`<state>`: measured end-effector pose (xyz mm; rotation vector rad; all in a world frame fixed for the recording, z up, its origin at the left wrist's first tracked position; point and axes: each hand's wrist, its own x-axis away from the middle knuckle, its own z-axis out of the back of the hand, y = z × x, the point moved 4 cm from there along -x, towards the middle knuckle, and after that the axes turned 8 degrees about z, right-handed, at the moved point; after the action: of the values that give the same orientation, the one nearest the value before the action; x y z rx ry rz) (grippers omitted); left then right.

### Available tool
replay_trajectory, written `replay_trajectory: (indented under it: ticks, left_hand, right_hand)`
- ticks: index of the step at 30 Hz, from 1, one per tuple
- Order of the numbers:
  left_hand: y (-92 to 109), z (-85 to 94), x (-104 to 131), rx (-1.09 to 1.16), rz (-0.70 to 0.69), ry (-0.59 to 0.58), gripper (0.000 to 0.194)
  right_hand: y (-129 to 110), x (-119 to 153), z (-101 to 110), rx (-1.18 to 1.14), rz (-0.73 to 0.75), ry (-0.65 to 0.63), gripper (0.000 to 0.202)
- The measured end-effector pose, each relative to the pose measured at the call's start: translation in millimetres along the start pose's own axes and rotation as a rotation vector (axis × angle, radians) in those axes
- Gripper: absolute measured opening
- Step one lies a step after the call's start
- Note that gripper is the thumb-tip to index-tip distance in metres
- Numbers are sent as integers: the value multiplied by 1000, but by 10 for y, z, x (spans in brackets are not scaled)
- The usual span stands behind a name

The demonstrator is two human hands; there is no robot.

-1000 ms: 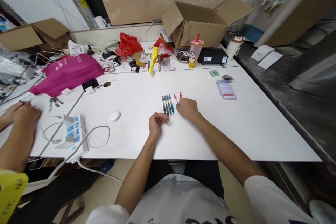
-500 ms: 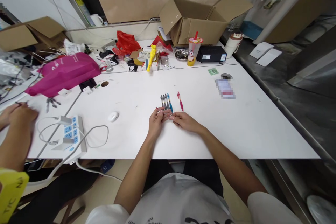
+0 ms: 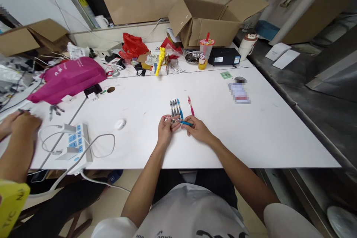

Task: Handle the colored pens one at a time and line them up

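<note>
Between my two hands lies a pen (image 3: pixel 185 122) with a blue grip end at the right and a thin pinkish-red tip at the left. My left hand (image 3: pixel 166 126) pinches its thin end, and the fingers of my right hand (image 3: pixel 195 128) are closed on the blue part. Just beyond my left hand, several dark pens (image 3: pixel 173 107) lie side by side, with a blue pen (image 3: pixel 180 108) at their right. A red pen (image 3: pixel 191 105) rests apart from that row, beyond my right hand.
A white power strip (image 3: pixel 80 145) with looping cables and a white earbud case (image 3: pixel 120 124) are at the left. Another person's hands (image 3: pixel 23 122) rest at the far left. A drink cup (image 3: pixel 205 55), black box (image 3: pixel 225 57) and phone (image 3: pixel 239 93) stand or lie farther back.
A blue part now shows at my right hand, on the thin item held between my hands. My right hand has shifted slightly. The pens on the table stay put.
</note>
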<state>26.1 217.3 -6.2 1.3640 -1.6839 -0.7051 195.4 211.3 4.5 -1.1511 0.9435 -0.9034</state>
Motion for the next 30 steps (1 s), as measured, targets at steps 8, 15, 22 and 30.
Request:
replay_trajectory:
  ticks: [8, 15, 22, 30]
  left_hand:
    - [-31, 16, -16, 5, 5, 4, 39]
    - [-43, 28, -30, 15, -3, 15, 39]
    - [-42, 19, -35, 18, 3, 23, 39]
    - [-6, 18, -15, 37, -9, 69, 41]
  right_hand:
    - [103, -6, 22, -80, 71, 155, 27]
    - [147, -24, 45, -8, 109, 171, 28]
    - [130, -23, 44, 53, 109, 174, 28]
    - [4, -1, 61, 134, 195, 180, 20]
